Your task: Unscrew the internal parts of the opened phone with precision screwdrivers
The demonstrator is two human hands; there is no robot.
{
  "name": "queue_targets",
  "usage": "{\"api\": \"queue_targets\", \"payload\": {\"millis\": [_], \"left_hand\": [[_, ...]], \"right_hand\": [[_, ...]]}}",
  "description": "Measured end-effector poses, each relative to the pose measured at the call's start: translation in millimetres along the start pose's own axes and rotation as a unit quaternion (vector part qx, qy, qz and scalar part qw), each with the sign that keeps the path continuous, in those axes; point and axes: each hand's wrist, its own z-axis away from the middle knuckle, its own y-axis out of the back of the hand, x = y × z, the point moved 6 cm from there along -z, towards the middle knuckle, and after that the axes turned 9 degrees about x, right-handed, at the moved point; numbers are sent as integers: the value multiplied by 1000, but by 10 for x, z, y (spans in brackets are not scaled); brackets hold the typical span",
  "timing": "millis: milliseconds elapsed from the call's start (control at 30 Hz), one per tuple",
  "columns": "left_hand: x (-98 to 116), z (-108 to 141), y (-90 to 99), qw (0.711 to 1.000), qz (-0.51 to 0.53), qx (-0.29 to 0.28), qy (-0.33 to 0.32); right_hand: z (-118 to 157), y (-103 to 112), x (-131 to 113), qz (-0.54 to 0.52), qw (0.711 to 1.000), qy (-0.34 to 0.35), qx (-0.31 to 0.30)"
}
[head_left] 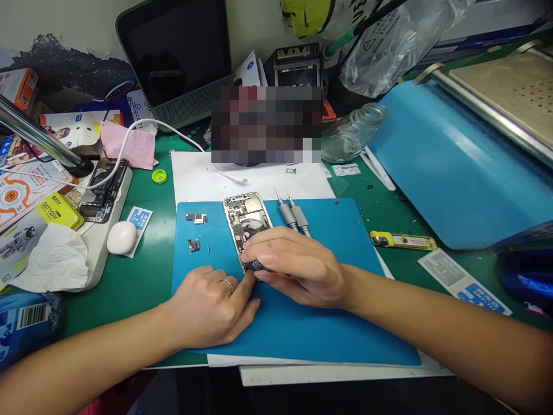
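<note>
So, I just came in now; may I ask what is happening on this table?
A person's right hand grips a dark, ribbed tool over the lower part of an opened phone. The left hand has its fingers at the phone's bottom end. The phone lies on a blue mat, with small loose parts to its left and two gray-handled tools to its right.

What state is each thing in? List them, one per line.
Central phone, opened, internals exposed
Right hand, gripping a dark tool
Left hand, at the phone's lower end
Far-left phone, opened, internals exposed
Grey screwdrivers, lying unheld
Screen, dark
White cable, one end unplugged
Glass jar, tilted
</note>
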Motion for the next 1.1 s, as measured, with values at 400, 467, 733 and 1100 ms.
{"api": "queue_targets", "payload": {"millis": [400, 467, 733, 1100], "left_hand": [[-4, -2, -2, 1000, 3, 1, -1], [-2, 0, -5, 1000, 4, 2, -1], [-2, 12, -6, 1000, 0, -1, 0], [1, 12, -15, 1000, -1, -2, 1]], "right_hand": [[-3, 11, 0, 13, 1000, -1, -3], [-6, 11, -3, 12, 1000, 3, -4], [1, 8, 3, 9, 1000, -1, 1], [-3, 4, 6, 15, 1000, 0, -3]]}}
